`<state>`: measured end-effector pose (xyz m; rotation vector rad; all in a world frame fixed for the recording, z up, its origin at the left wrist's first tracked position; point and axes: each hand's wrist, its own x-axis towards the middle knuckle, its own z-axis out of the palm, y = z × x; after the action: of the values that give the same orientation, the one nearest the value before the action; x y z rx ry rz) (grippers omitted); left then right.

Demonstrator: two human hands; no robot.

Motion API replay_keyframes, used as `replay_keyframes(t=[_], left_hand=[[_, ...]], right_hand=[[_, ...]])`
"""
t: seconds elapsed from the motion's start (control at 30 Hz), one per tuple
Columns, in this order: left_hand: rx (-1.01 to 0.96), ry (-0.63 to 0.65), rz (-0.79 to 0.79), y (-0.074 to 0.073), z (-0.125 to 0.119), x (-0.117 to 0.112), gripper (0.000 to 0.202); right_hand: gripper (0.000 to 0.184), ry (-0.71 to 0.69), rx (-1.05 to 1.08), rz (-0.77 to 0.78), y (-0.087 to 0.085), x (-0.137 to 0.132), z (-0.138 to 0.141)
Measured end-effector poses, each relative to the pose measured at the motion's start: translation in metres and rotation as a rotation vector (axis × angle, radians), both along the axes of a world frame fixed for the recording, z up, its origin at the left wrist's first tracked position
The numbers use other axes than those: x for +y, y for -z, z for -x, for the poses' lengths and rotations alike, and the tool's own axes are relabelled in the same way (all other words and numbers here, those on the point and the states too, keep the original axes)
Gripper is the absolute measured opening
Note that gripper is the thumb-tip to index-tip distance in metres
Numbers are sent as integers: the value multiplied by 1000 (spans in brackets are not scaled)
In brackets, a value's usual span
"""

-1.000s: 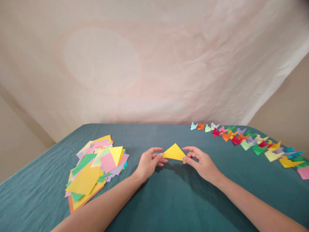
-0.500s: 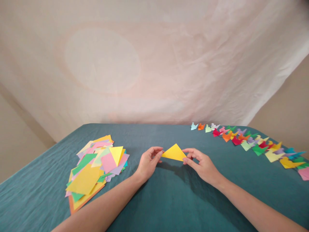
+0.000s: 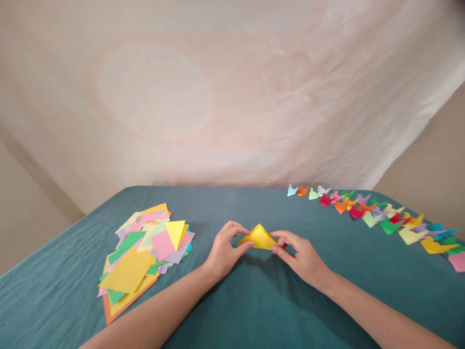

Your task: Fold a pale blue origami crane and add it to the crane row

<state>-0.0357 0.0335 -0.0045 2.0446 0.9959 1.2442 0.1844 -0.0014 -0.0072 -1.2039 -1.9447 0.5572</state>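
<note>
A yellow sheet of origami paper (image 3: pixel 259 237), folded to a triangle with its tip pointing away from me, is held just above the cloth. My left hand (image 3: pixel 227 246) pinches its left corner between thumb and fingers. At the right corner, my right hand (image 3: pixel 296 253) grips the paper the same way. The layers look slightly parted, with a second edge showing along the upper sides. Both hands are closed on the paper, and their fingertips cover its corners.
Loose coloured paper sheets (image 3: pixel 127 271) lie in a heap on the left, a yellow folded piece (image 3: pixel 176 231) on top. Several folded paper birds (image 3: pixel 392 225) stand in rows on the right. A teal cloth (image 3: pixel 232 310) covers the table; a pale sheet (image 3: pixel 236 97) hangs behind.
The yellow paper has moved a little toward me and to the left. Its layers have parted slightly, and both hands have shifted inward along its corners.
</note>
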Motion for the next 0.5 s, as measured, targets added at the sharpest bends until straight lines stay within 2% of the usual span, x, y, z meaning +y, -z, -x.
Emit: replay_keyframes(t=[0.27, 0.5], left_hand=[[12, 17, 20, -1, 0, -2, 5], [57, 39, -10, -4, 1, -5, 3]], right_hand=[[25, -8, -46, -39, 0, -2, 0], [23, -96, -117, -110, -7, -2, -3]])
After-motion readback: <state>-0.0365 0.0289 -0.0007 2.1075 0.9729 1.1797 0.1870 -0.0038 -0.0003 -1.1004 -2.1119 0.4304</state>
